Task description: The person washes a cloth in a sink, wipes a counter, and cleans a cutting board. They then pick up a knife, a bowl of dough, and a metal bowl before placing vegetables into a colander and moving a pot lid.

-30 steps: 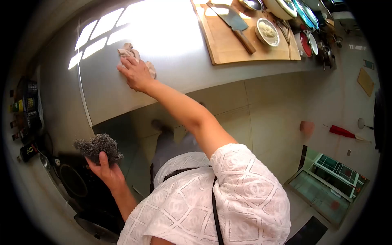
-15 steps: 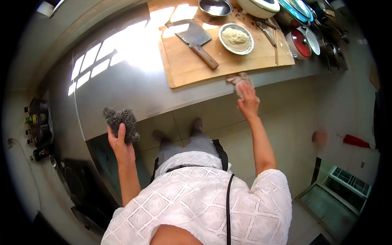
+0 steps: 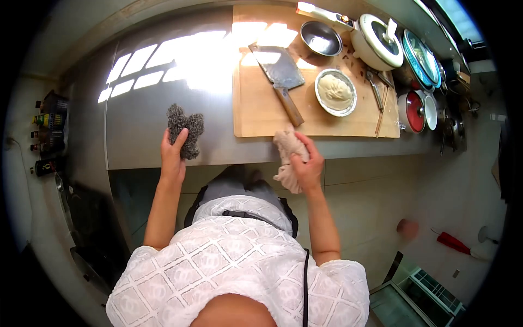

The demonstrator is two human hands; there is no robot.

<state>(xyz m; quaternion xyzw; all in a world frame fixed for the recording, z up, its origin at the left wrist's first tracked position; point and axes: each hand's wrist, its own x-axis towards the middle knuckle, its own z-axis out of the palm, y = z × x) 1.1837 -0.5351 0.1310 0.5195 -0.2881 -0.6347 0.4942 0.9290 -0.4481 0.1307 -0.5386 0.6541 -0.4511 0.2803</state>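
Observation:
In my left hand is a dark grey, shaggy cloth, held up over the front of the metal counter. My right hand grips a crumpled pale beige cloth at the counter's front edge. The cloth hangs just in front of the wooden board. A cleaver lies on that board, its wooden handle pointing towards my right hand. Beside it stands a round bowl of pale dough.
A dark metal bowl and a white lidded electric pot stand at the back of the board. Thin utensils lie to its right. Further right are a red-lidded pot and blue-rimmed dishes. Bottles stand far left.
My right hand has drawn the beige cloth leftward along the counter edge. My left hand has lifted the grey cloth further over the counter. The view has shifted, and I stand closer to the counter.

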